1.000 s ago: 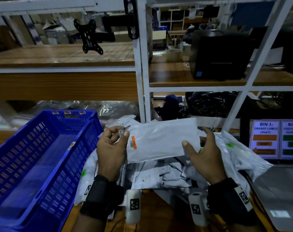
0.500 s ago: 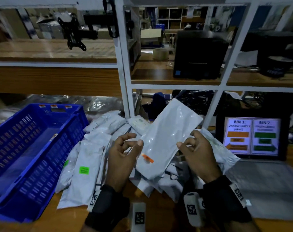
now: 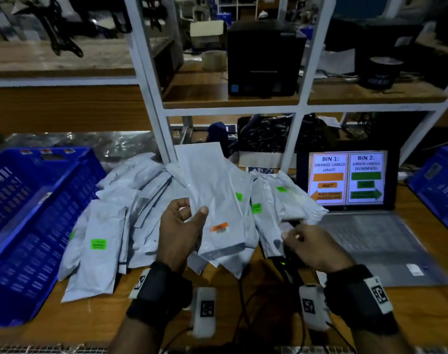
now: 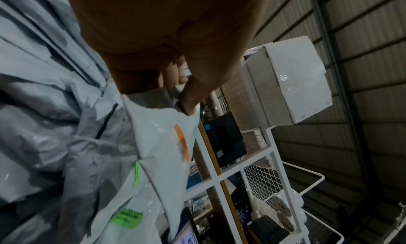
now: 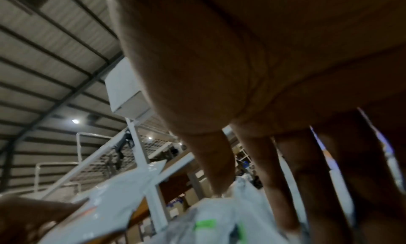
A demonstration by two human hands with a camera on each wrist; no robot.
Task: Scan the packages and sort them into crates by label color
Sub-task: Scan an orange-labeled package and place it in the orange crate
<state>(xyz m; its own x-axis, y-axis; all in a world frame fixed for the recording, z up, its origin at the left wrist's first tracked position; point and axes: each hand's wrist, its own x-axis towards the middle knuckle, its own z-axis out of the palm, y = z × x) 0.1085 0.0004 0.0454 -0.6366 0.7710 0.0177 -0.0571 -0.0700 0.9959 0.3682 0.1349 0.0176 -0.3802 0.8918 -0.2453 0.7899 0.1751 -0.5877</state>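
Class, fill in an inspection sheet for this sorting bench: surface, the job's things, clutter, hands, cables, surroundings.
Surface: wooden bench, partly covered by packages.
Job's things: orange-label package held up; pile of grey packages, several with green labels, lies on the bench; blue crate at left, second blue crate at right edge; laptop shows bin chart, orange left, green right.
Clutter: tangled black items behind the pile; exact nature unclear.
Hands: left hand pinches the orange-label package; right hand hangs over a dark device with a green light, grip unclear.
Cables: black cables run across the bench front.
Surroundings: white shelf frame, black printer, tape roll.
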